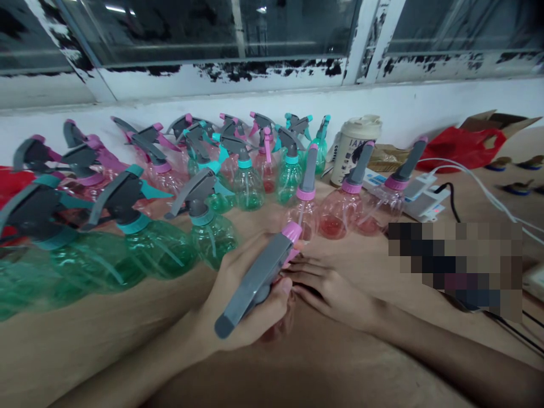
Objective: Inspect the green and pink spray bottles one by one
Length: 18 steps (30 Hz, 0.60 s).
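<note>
A spray bottle with a grey and pink trigger head (259,272) stands in front of me. My left hand (232,283) wraps round it just below the head, thumb on the near side. Part of its clear reddish body shows beneath that hand. From the right, my right hand (335,289) reaches to the same bottle, its fingers curving behind it and its thumb against the side; the fingertips are partly hidden. Close behind stand three pink spray bottles, the nearest a pink-collared bottle (306,195). A green spray bottle (215,238) is just left of my left hand.
Many more pink and green spray bottles (249,187) crowd the left and back of the table. A paper coffee cup (355,150), white power strip (425,198) with cables, red plastic bag (463,148) and pixelated area lie to the right. Windows rise behind.
</note>
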Each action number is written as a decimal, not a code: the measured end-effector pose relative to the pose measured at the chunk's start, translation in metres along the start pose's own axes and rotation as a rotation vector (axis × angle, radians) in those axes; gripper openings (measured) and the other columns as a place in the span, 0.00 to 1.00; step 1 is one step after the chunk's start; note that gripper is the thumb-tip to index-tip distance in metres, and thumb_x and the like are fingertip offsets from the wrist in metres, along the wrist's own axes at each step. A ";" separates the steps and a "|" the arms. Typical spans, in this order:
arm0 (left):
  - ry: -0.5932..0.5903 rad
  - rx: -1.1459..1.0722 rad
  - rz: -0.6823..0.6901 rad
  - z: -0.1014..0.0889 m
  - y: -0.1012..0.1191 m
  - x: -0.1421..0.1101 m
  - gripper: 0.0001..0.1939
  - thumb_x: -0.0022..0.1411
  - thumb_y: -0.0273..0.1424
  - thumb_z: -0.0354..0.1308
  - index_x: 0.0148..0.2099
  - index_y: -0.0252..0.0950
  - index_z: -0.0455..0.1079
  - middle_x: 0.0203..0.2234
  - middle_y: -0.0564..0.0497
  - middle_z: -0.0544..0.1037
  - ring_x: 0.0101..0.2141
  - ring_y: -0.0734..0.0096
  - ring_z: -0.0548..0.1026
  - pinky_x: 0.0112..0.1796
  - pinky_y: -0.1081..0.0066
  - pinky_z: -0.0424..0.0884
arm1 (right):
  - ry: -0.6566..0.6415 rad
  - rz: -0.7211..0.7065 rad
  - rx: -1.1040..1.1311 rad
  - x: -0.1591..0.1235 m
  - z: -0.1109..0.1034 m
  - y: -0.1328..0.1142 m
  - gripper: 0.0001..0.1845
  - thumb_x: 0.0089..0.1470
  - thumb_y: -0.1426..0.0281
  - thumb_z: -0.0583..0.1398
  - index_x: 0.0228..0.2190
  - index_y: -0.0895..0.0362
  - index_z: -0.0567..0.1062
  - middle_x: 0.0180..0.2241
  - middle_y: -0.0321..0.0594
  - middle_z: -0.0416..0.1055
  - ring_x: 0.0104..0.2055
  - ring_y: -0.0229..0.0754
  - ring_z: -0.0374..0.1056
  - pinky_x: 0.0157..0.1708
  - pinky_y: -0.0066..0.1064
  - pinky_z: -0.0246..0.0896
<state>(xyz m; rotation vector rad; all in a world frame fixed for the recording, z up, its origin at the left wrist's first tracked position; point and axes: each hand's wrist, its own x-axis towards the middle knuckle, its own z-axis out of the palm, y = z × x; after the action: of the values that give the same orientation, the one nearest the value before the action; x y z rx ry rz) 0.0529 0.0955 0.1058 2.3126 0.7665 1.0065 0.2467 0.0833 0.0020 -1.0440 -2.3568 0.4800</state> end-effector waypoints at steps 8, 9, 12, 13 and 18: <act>0.006 -0.034 0.030 -0.001 0.001 0.001 0.09 0.50 0.23 0.50 0.35 0.39 0.62 0.26 0.52 0.69 0.28 0.67 0.71 0.31 0.66 0.71 | 0.003 -0.028 0.009 0.000 0.000 0.001 0.18 0.60 0.70 0.51 0.51 0.55 0.67 0.53 0.41 0.67 0.58 0.41 0.57 0.58 0.42 0.52; 0.004 -0.049 0.042 -0.001 0.002 0.002 0.10 0.50 0.22 0.50 0.35 0.39 0.63 0.27 0.52 0.69 0.29 0.67 0.71 0.32 0.66 0.71 | -0.001 -0.026 0.007 0.000 0.000 0.001 0.17 0.60 0.70 0.51 0.51 0.55 0.67 0.53 0.41 0.67 0.58 0.41 0.57 0.58 0.42 0.52; -0.005 -0.088 0.073 -0.003 0.003 0.003 0.12 0.49 0.19 0.50 0.36 0.37 0.64 0.30 0.51 0.71 0.32 0.68 0.72 0.35 0.67 0.72 | -0.010 -0.016 0.001 0.000 -0.001 0.000 0.17 0.60 0.70 0.51 0.50 0.56 0.68 0.53 0.41 0.67 0.58 0.40 0.57 0.58 0.40 0.52; -0.004 -0.089 0.081 -0.003 0.003 0.003 0.12 0.49 0.18 0.51 0.36 0.36 0.64 0.30 0.50 0.71 0.32 0.69 0.72 0.35 0.68 0.72 | -0.011 -0.013 -0.004 0.000 -0.001 0.000 0.17 0.60 0.70 0.51 0.50 0.57 0.68 0.53 0.41 0.67 0.58 0.40 0.57 0.58 0.40 0.52; 0.029 -0.034 0.107 -0.003 0.001 0.002 0.08 0.51 0.19 0.50 0.35 0.34 0.65 0.28 0.50 0.72 0.31 0.70 0.73 0.35 0.68 0.72 | -0.020 -0.016 -0.023 0.000 -0.001 -0.001 0.18 0.60 0.70 0.51 0.51 0.55 0.67 0.54 0.40 0.66 0.58 0.40 0.57 0.59 0.41 0.51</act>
<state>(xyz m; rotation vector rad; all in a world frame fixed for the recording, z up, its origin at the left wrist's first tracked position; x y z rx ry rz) 0.0520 0.0964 0.1095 2.3353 0.6369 1.0930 0.2473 0.0829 0.0032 -1.0351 -2.3911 0.4603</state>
